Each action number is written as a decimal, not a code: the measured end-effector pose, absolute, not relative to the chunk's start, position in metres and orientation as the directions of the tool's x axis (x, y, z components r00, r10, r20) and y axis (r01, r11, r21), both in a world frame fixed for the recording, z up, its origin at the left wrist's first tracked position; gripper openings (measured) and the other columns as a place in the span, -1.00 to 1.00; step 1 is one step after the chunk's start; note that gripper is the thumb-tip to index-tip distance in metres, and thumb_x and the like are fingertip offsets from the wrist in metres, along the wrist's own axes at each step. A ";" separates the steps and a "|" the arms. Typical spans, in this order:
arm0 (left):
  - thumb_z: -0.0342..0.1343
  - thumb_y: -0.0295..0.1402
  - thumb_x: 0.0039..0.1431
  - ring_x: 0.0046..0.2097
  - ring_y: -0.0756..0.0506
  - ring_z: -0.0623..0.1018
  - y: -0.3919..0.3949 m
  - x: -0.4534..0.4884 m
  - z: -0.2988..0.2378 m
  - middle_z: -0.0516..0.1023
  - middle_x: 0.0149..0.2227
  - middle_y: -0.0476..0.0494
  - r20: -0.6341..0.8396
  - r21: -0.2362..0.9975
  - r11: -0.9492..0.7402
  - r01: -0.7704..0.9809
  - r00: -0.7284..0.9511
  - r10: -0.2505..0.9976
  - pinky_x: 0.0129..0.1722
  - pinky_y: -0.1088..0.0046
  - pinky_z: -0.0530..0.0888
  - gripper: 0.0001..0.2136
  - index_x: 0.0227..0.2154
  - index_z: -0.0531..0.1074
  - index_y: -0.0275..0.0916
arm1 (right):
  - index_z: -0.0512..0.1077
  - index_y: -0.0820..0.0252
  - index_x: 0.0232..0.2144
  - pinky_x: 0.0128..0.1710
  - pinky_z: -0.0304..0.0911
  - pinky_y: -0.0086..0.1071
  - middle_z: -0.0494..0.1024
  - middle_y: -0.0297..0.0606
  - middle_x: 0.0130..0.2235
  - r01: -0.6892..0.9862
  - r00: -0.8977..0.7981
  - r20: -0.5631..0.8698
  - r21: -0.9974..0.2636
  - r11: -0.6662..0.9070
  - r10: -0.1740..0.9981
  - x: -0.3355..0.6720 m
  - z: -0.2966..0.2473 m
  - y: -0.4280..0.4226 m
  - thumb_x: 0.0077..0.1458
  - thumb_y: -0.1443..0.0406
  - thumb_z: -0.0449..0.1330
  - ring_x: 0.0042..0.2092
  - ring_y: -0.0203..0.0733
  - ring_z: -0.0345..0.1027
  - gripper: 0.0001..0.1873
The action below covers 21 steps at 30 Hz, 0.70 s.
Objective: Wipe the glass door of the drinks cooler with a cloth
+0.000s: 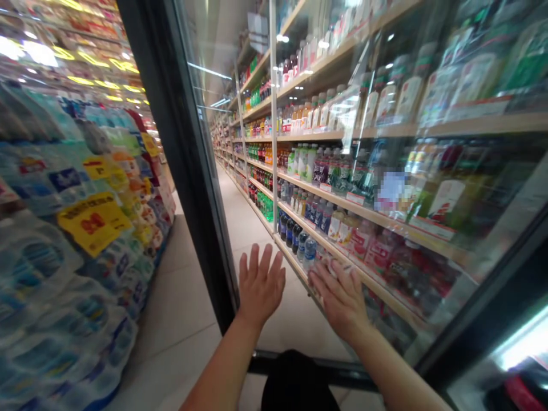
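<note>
A glass cooler door (240,171) with a black frame stands swung open in front of me. My left hand (260,285) lies flat against the glass with its fingers spread, holding nothing. My right hand (338,297) also presses flat on the glass a little to the right, fingers stretched out. Through the pane I see shelves of drink bottles (317,171) running down a shop aisle.
Stacked packs of bottled water with yellow price tags (92,222) fill the left side. A pale tiled floor (180,319) runs between them and the door. A dark object (295,382) sits low between my arms. Wooden shelves (385,220) line the right.
</note>
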<state>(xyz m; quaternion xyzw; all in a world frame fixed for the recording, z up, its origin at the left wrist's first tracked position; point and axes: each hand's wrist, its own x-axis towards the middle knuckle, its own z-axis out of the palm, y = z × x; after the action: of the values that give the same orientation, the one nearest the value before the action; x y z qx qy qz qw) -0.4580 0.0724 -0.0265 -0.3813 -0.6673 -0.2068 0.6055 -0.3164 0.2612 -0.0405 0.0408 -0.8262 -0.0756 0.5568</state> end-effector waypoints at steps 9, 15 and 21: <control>0.05 -0.35 0.36 0.49 -0.24 -0.08 0.087 -0.469 -0.039 0.35 0.32 -0.41 0.971 -0.146 0.652 0.744 -0.019 0.240 0.46 0.01 -0.08 -0.47 0.36 0.21 -0.29 | 0.11 0.19 0.42 0.40 -0.09 0.23 0.25 -0.02 0.38 0.098 -0.087 0.996 0.014 0.995 -0.005 -0.318 -0.032 0.274 0.27 0.42 0.14 0.45 0.18 -0.05 -0.29; 0.11 -0.32 0.33 0.50 -0.30 -0.15 0.083 -0.472 -0.021 0.14 0.44 -0.25 0.983 -0.124 0.656 0.745 0.001 0.185 0.45 -0.06 -0.06 -0.45 0.36 0.24 -0.07 | 0.11 0.08 0.42 0.44 -0.15 0.12 0.43 -0.11 0.27 0.039 -0.211 0.975 0.084 0.996 -0.074 -0.326 -0.032 0.262 0.28 0.45 0.09 0.42 0.06 0.06 -0.30; 0.00 -0.25 0.40 0.50 -0.28 -0.17 0.086 -0.479 0.006 0.18 0.43 -0.24 0.978 -0.081 0.667 0.740 -0.071 0.198 0.44 -0.08 -0.08 -0.49 0.38 0.22 -0.10 | 0.33 0.15 0.28 0.34 -0.06 0.34 0.38 0.02 0.29 0.035 -0.055 0.997 -0.052 0.998 0.054 -0.331 -0.018 0.259 0.29 0.36 0.13 0.42 0.25 0.02 -0.48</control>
<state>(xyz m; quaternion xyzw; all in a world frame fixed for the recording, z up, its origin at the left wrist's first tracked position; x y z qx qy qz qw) -0.4787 0.0863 0.0061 -0.3375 -0.6951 -0.2290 0.5921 -0.3313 0.2591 -0.0177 -0.0308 -0.7262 0.0070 0.6868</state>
